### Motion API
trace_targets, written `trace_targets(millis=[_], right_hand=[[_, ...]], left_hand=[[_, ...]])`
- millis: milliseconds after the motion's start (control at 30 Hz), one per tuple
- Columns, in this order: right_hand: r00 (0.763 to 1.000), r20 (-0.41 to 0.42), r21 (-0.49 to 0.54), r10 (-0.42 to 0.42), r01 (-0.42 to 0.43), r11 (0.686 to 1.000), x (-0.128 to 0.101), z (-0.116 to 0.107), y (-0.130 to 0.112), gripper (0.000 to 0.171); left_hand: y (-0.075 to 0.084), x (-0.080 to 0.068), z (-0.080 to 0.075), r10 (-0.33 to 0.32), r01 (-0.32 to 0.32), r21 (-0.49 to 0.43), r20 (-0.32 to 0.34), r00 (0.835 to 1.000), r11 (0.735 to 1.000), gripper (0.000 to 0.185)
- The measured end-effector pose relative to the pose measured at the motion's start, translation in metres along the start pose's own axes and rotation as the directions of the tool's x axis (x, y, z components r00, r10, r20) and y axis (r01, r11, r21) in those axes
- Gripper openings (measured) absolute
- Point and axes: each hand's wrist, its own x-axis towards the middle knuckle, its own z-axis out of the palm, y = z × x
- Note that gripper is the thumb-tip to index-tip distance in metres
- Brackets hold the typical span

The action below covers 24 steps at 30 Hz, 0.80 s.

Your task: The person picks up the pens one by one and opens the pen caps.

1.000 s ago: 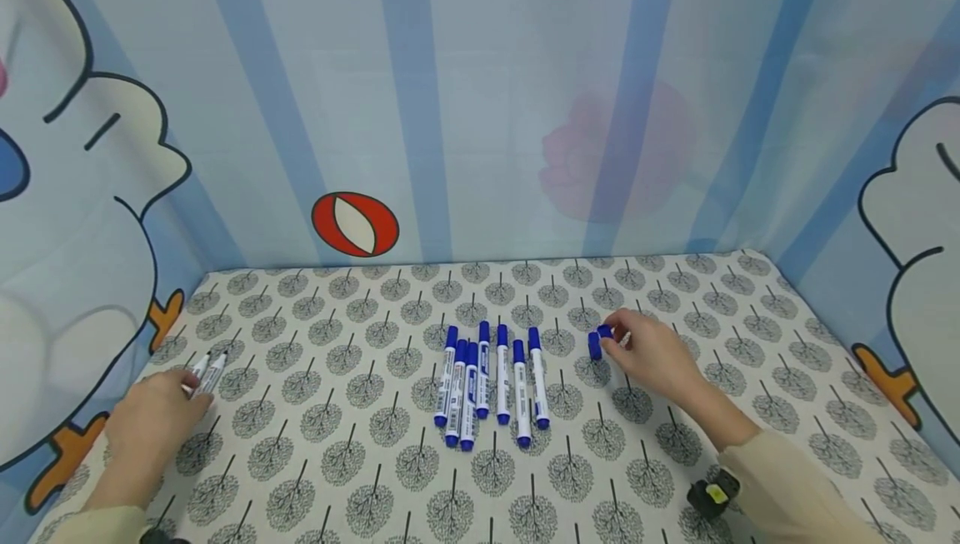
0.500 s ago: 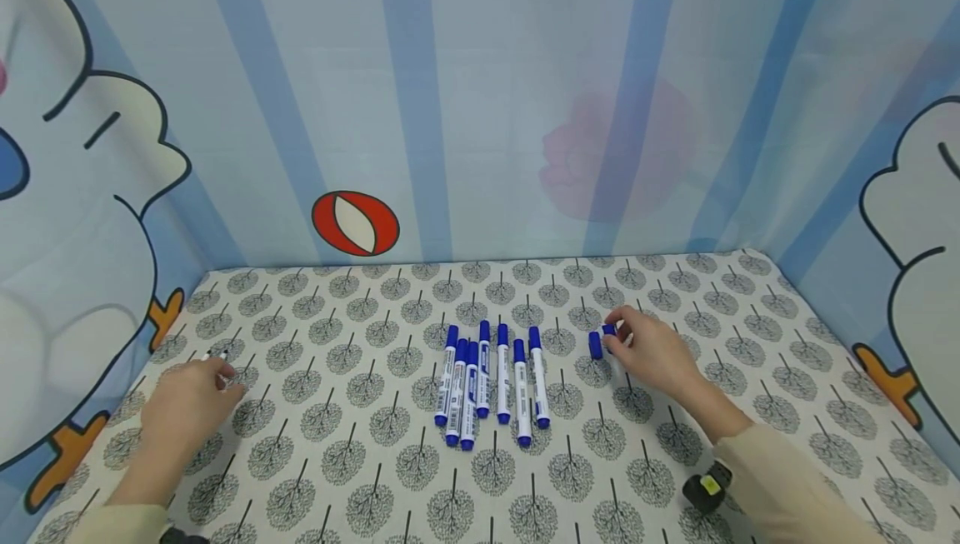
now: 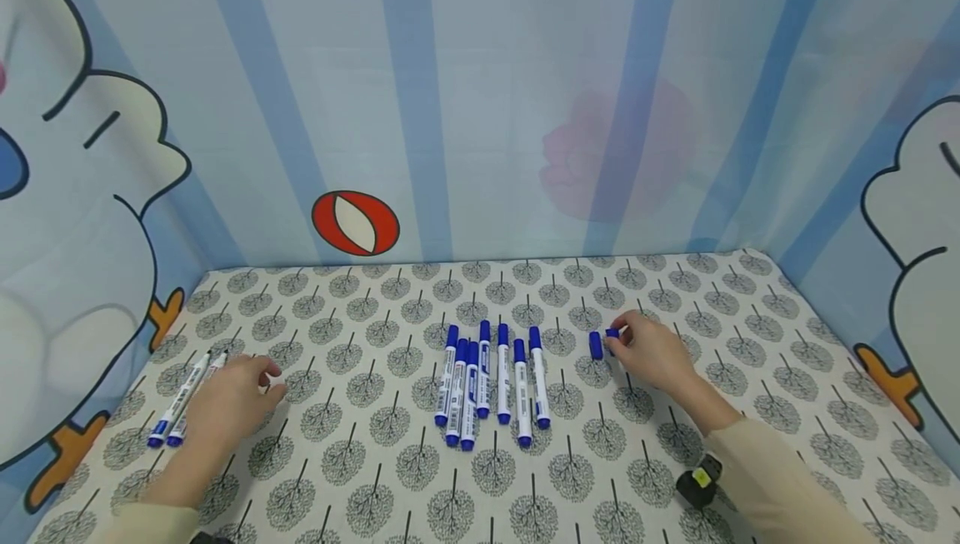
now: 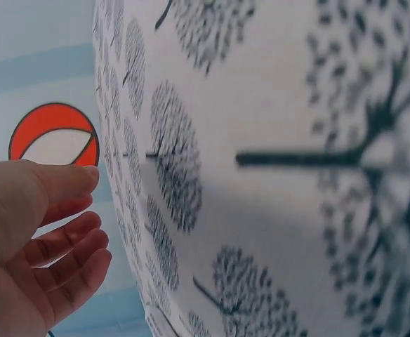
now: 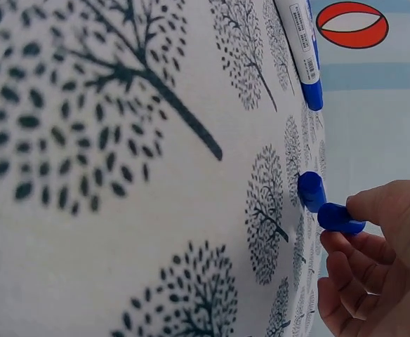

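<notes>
My right hand (image 3: 656,352) pinches a blue marker cap (image 5: 341,218) between thumb and fingertips, low over the patterned cloth. Just left of it a second blue cap (image 3: 596,346) rests on the cloth. Toward the left side my left hand (image 3: 228,402) hovers with loosely bent fingers; the left wrist view shows nothing between thumb and fingers (image 4: 68,249). Beside that hand lie two uncapped whiteboard markers, one in plain sight (image 3: 180,400) and the other partly hidden behind the hand. Several capped blue markers (image 3: 503,381) lie side by side in the middle.
A white cloth with grey trees (image 3: 360,477) covers the table. Behind it hangs a striped blue curtain (image 3: 487,111) with a red ball print (image 3: 356,223); cartoon figures are printed on both sides.
My left hand has let go of the two uncapped markers and moved right, leaving them on the cloth. My right hand has shifted slightly right with its cap, widening the gap to the other cap.
</notes>
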Motion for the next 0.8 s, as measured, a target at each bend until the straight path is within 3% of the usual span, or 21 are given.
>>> trace_targets(millis=[233,800], right_hand=[[0.999,0.019,-0.012,0.044,-0.043,0.999,0.005,0.007,0.005,0.031],[0.998,0.000,-0.039,0.059,-0.059,0.998,0.008,0.015,0.008,0.028]], left_hand=[[0.013,0.000,0.009,0.066,-0.066,-0.004,-0.031,0.997,0.998,0.022],[0.033,0.000,0.012,0.173,-0.175,-0.019,-0.071,0.982,0.984,0.017]])
